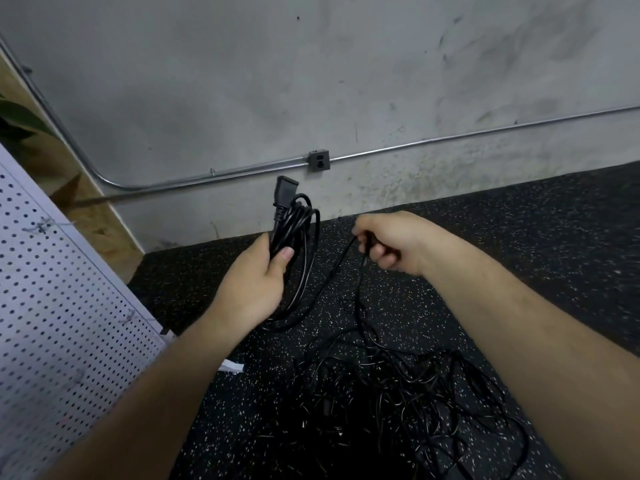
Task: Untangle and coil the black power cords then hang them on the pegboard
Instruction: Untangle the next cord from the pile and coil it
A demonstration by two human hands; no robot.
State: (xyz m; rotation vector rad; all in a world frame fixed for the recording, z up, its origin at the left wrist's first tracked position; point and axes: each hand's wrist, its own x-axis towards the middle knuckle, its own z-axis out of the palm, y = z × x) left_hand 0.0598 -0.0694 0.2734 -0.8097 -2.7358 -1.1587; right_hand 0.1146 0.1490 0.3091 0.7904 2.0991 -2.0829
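Note:
My left hand grips a partly coiled black power cord held upright, its connector end sticking up above the loops. A loose strand runs from that coil to my right hand, which pinches the cord a little to the right at about the same height. From there the strand drops to a tangled pile of black cords on the floor below my arms. The white pegboard leans at the left, with wire hooks on it.
A grey concrete wall stands ahead with a metal conduit and an outlet box. Black speckled rubber flooring covers the ground. A small white scrap lies near the pegboard's foot. Plywood and a plant leaf show at the far left.

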